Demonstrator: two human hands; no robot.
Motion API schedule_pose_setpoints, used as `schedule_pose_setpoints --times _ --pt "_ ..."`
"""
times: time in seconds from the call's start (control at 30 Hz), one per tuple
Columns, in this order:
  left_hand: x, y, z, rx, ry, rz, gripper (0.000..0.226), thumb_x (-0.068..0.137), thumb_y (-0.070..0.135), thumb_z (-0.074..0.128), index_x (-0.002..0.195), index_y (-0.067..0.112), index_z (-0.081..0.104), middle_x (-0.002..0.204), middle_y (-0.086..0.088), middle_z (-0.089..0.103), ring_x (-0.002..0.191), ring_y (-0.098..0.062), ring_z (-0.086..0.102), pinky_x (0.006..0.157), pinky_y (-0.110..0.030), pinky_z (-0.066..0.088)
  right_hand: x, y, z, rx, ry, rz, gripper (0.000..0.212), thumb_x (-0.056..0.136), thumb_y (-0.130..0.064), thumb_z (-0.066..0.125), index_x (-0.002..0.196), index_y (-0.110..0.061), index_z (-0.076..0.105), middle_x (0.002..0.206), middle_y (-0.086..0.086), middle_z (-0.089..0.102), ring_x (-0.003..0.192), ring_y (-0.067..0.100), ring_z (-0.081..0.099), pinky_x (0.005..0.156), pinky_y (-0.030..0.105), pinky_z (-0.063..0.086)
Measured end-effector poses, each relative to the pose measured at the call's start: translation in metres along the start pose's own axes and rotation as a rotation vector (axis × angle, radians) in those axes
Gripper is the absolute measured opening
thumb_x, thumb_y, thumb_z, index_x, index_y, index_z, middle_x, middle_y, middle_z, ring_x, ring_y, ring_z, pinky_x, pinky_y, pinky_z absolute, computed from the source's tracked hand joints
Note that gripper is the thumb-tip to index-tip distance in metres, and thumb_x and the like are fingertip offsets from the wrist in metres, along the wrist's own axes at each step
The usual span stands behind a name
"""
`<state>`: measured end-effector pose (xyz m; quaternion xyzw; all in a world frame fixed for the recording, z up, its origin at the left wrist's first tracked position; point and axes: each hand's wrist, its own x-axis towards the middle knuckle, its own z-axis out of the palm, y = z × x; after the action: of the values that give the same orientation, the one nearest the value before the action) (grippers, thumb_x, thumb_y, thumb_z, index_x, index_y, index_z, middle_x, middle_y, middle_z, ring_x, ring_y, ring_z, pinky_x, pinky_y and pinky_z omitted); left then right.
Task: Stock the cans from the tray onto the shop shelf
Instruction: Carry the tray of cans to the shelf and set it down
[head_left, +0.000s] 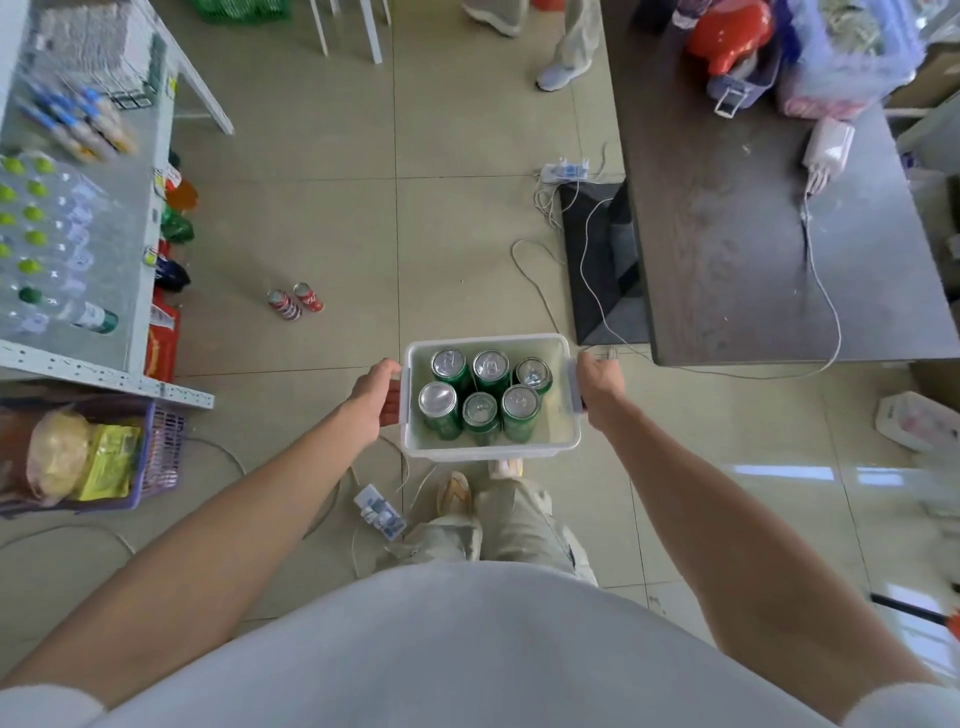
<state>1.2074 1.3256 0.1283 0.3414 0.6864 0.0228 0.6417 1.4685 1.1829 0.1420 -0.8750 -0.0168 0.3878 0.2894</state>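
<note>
Both hands grip white tray (563, 436) w/ six green cans (483, 395).

No text or brand reads clearly from where I stand. The green cans (483, 392) in my tray (415, 441) show only plain silver tops. Two red cans (295, 301) on the floor at ten o'clock carry white lettering too blurred to read.

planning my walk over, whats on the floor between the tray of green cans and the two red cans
In the head view, only bare tiled floor lies between the tray and the two red cans.
</note>
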Motion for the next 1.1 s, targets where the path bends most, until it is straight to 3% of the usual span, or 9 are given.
schedule_pose_setpoints --times 0.07,0.13,0.23,0.33,0.4,0.53,0.7,0.9,1.1 --pt "0.009 0.019 -0.001 -0.006 0.01 -0.009 0.029 0.089 0.039 0.052 0.093 0.011 0.062 0.083 -0.01 0.065 0.074 -0.025 0.06 0.079 -0.036 0.054 0.013 -0.019 0.006 -0.04 -0.01 -0.004 0.039 0.098 -0.031 0.041 0.109 0.0 0.061 0.096 0.015 0.055 0.088 0.03 0.056 0.075 0.037 0.05" --pt "0.017 0.038 -0.001 -0.027 0.015 -0.022 0.027 0.088 0.037 0.052 0.085 0.012 0.062 0.077 -0.007 0.066 0.068 -0.023 0.061 0.068 -0.031 0.054 0.026 -0.04 0.01 -0.089 -0.021 -0.011 0.039 0.098 -0.031 0.04 0.108 0.0 0.061 0.089 0.014 0.055 0.082 0.03 0.055 0.075 0.037 0.051" --pt "0.028 0.067 -0.003 -0.074 0.018 -0.026 0.025 0.089 0.032 0.052 0.08 0.012 0.065 0.069 -0.006 0.069 0.063 -0.022 0.063 0.059 -0.029 0.052 0.049 -0.074 0.019 -0.111 -0.058 -0.012 0.036 0.098 -0.032 0.039 0.105 -0.003 0.06 0.081 0.01 0.055 0.072 0.025 0.053 0.063 0.029 0.045" --pt "0.038 0.091 -0.005 -0.126 0.048 -0.068 0.024 0.091 0.027 0.049 0.087 0.009 0.065 0.074 -0.008 0.069 0.064 -0.022 0.063 0.06 -0.03 0.053 0.073 -0.112 0.034 -0.088 -0.096 -0.012 0.036 0.099 -0.034 0.042 0.106 -0.003 0.059 0.097 0.013 0.059 0.089 0.03 0.057 0.081 0.038 0.05" --pt "0.043 0.104 -0.007 -0.178 0.076 -0.102 0.022 0.09 0.026 0.049 0.085 0.01 0.063 0.072 -0.008 0.068 0.063 -0.022 0.062 0.061 -0.031 0.053 0.086 -0.139 0.044 -0.108 -0.119 -0.032 0.038 0.098 -0.035 0.043 0.103 -0.002 0.061 0.098 0.015 0.06 0.09 0.032 0.058 0.086 0.042 0.052" --pt "0.065 0.139 -0.018 -0.278 0.154 -0.157 0.023 0.091 0.029 0.052 0.089 0.008 0.061 0.078 -0.011 0.065 0.067 -0.024 0.059 0.062 -0.033 0.051 0.109 -0.196 0.067 -0.173 -0.197 -0.102 0.04 0.1 -0.032 0.041 0.101 0.001 0.063 0.092 0.016 0.06 0.082 0.029 0.056 0.075 0.036 0.046" --pt "0.093 0.189 -0.043 -0.371 0.205 -0.173 0.026 0.088 0.031 0.054 0.074 0.01 0.062 0.061 -0.007 0.066 0.06 -0.023 0.059 0.058 -0.03 0.049 0.132 -0.265 0.101 -0.265 -0.272 -0.145 0.037 0.099 -0.03 0.039 0.094 -0.001 0.062 0.084 0.014 0.057 0.076 0.026 0.053 0.072 0.034 0.042" --pt "0.145 0.245 -0.087 -0.461 0.234 -0.187 0.028 0.089 0.029 0.051 0.073 0.009 0.063 0.053 -0.005 0.067 0.06 -0.023 0.06 0.058 -0.03 0.05 0.164 -0.361 0.168 -0.406 -0.323 -0.22 0.035 0.099 -0.03 0.037 0.093 -0.003 0.059 0.087 0.017 0.054 0.079 0.029 0.051 0.068 0.03 0.037" --pt "0.198 0.316 -0.137 -0.55 0.243 -0.206 0.027 0.091 0.032 0.05 0.083 0.009 0.062 0.076 -0.01 0.065 0.066 -0.025 0.06 0.067 -0.032 0.052 0.182 -0.465 0.237 -0.417 -0.354 -0.234 0.031 0.098 -0.028 0.041 0.09 -0.002 0.057 0.081 0.014 0.05 0.078 0.026 0.049 0.068 0.032 0.038"
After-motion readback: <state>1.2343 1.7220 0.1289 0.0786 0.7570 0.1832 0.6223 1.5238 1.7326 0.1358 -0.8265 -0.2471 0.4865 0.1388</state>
